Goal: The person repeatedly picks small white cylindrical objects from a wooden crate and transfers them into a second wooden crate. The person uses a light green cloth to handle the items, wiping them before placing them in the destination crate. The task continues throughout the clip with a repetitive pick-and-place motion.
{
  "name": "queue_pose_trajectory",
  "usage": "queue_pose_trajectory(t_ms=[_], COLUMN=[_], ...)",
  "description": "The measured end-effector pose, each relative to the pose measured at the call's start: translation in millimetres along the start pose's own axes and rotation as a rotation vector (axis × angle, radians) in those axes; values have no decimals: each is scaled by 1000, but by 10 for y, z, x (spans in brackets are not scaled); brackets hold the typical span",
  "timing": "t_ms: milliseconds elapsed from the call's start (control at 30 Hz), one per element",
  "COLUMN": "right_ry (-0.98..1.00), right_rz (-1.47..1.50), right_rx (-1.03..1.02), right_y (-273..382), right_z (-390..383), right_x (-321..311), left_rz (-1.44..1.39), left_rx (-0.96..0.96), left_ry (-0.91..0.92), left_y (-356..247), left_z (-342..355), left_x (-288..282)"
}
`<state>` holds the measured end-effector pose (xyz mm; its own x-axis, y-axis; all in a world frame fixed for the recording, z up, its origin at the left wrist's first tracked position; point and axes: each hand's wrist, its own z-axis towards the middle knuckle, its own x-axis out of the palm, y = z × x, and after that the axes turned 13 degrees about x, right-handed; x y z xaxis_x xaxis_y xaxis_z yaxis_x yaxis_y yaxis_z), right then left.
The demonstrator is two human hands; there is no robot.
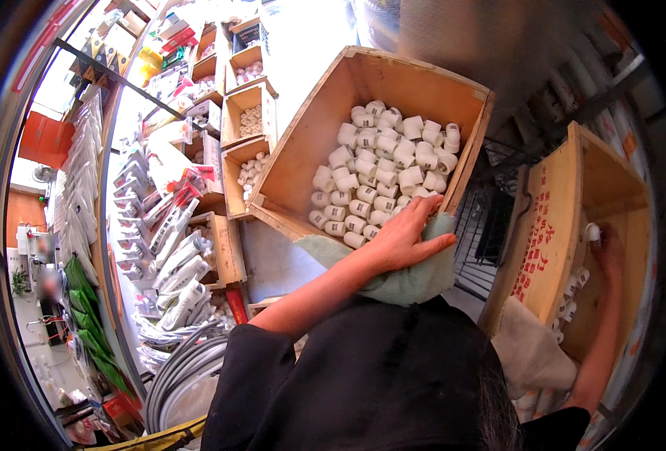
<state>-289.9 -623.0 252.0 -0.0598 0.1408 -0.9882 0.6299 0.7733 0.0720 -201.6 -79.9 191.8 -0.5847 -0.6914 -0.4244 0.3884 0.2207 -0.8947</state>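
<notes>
A wooden box (333, 75) full of white plastic pipe elbows (385, 173) stands tilted in front of me. My left hand (408, 237) lies over its near right rim, fingers stretched and thumb apart, on a grey-green cloth (423, 274) draped there. My right hand (609, 252) reaches into a second wooden box (539, 233) at the right. Its fingers are closed on a white pipe elbow (592, 232). Below that hand, several more white elbows (569, 297) lie in the box. A beige cloth (532, 349) hangs over the second box's near edge.
Small wooden bins (246, 116) of white fittings line up at left. Beside them hang many bagged parts (179, 248). A coil of grey hose (179, 383) lies at lower left. A black wire rack (479, 248) shows between the two boxes.
</notes>
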Motion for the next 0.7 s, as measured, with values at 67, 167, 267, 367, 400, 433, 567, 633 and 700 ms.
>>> queue_pose_trajectory(t_ms=[67,167,267,367,400,433,567,633,700], right_ry=[-97,-174,-252,-307,-302,-290,-191,-147,-92], right_rz=[159,431,375,262,212,189,206,201,219], right_rx=[-87,-221,-269,-398,-452,-521,-809,-912,-959], right_y=[-59,118,1005,1608,1824,2002,2504,2707,2856], right_z=[73,19,-580,-1033,-1255,-1385,-1681,-1731,-1747], right_x=[-128,-368,-678,-810,-926,-929,-794,-699,-571], left_rz=[-15,-40,-97,-102,-129,-127,-202,-270,-286], left_rx=[28,56,49,81,118,143,184,233,291], left_ry=[-49,-127,-166,-184,-188,-200,-259,-326,-324], left_y=[20,62,45,49,72,86,111,117,169], left_z=[1,-14,-27,-26,0,-2,-1,-10,-3], left_x=[21,54,28,3,14,12,-2,-25,-49])
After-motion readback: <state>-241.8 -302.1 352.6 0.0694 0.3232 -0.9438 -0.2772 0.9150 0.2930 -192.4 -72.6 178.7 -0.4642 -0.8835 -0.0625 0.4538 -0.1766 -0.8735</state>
